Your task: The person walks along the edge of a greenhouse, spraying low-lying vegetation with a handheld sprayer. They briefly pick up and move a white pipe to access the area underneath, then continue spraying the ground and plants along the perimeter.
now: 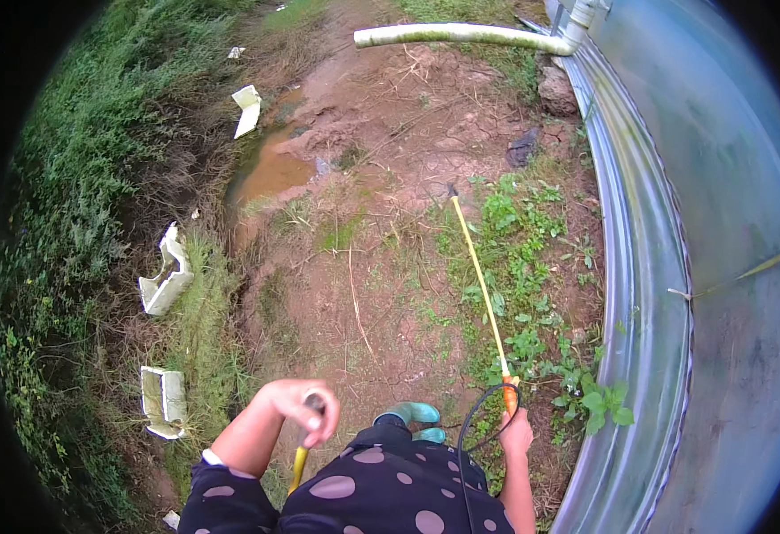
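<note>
In my right hand [516,432] is a spray wand [481,283] with an orange grip and a long yellow tube. Its dark nozzle [452,190] points forward, over the edge of a strip of green weeds [519,236]. A thin black hose [466,427] loops from the grip back beside my body. My left hand [305,408] is closed around the dark end of a lever [299,466], whose lower part is yellow and runs down by my left side. What the lever joins is hidden.
Reddish muddy ground [336,311] stretches ahead, with a brown puddle [274,169]. On the left, broken white foam boxes [165,276] lie beside dense bushes [69,196]. Plastic sheeting [728,178] walls the right, with a pale pipe [461,34] jutting out at the far end. My teal boots [412,412] stand below.
</note>
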